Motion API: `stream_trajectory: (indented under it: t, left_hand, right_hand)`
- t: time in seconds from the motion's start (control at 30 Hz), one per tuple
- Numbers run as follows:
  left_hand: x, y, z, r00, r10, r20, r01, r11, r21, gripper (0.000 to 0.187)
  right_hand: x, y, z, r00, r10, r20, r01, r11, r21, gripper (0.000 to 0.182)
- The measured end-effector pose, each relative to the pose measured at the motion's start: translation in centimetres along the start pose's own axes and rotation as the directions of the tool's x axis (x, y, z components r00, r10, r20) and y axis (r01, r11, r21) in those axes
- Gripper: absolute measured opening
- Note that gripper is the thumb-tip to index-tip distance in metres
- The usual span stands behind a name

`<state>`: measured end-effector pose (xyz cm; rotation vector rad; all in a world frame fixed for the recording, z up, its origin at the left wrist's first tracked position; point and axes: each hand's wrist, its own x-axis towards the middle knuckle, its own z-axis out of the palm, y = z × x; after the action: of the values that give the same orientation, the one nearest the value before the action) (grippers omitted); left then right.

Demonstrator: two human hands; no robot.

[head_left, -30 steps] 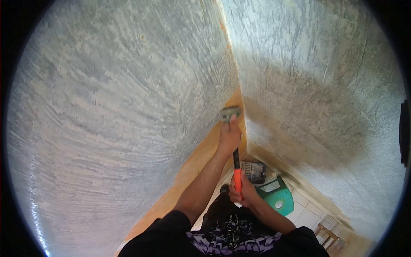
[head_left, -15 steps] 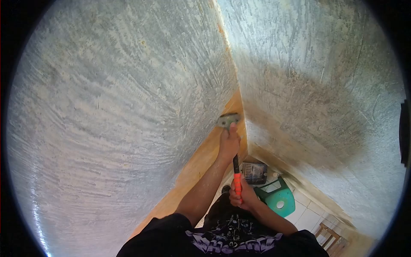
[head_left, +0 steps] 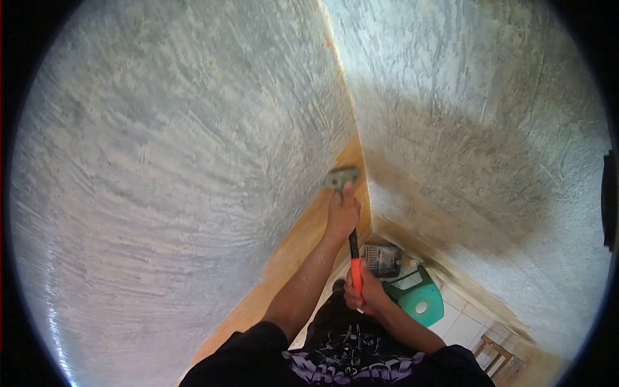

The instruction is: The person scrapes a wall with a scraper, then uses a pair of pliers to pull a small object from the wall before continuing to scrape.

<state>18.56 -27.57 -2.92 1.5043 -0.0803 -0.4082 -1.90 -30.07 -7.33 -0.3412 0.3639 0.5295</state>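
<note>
A long-handled scraper (head_left: 354, 248) with a wide grey head, a black shaft and an orange grip lies along the left wall near the corner. My left hand (head_left: 343, 213) is closed around the shaft just below the head, its thumb stretched up toward it. Lower down, my right hand (head_left: 363, 289) wraps the orange grip. The scraper head is at the border between the rough grey-white coating (head_left: 193, 161) and a smooth orange-tan strip (head_left: 293, 251) of the left wall. Its blade edge is blurred, so firm contact is hard to tell.
The right wall (head_left: 464, 155) meets the left one in a corner ahead. Below stand a green plastic stool (head_left: 425, 303) and a dark, dirty paint tray (head_left: 382, 260). A wooden piece of furniture (head_left: 495, 355) is at lower right, on white floor tiles (head_left: 461, 327).
The scraper head and my left hand have shifted slightly up and to the left. Both hands keep their hold, and the camera view has moved a little.
</note>
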Motion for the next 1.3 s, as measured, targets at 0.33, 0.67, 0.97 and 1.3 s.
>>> stream_trajectory:
  t: [0.33, 0.67, 0.97, 1.3]
  left_hand:
    - [-2.6, 1.0, -0.2, 0.996, -0.088, -0.02, 0.087, 0.996, -0.026, 0.038]
    - [-4.1, 3.2, 0.5, 0.981, -0.11, 0.161, 0.156, 0.939, -0.305, 0.035]
    - [-6.7, 2.1, -1.7, 0.999, -0.05, 0.012, 0.05, 0.878, -0.477, 0.032]
    - [-5.8, 2.3, -0.6, 0.997, -0.072, -0.034, 0.053, 0.918, -0.392, 0.035]
  right_hand:
    - [-0.3, 0.3, -0.5, 0.995, -0.072, -0.07, 0.063, 0.99, -0.124, 0.055]
    - [-1.2, -0.7, -1.8, 0.762, -0.632, -0.143, 0.366, 0.601, -0.711, 0.033]
    - [-1.2, 1.0, -2.9, 0.715, -0.698, 0.04, 0.375, 0.334, -0.865, 0.034]
    - [-1.1, 1.0, -1.9, 0.726, -0.686, -0.047, 0.405, 0.481, -0.777, 0.035]
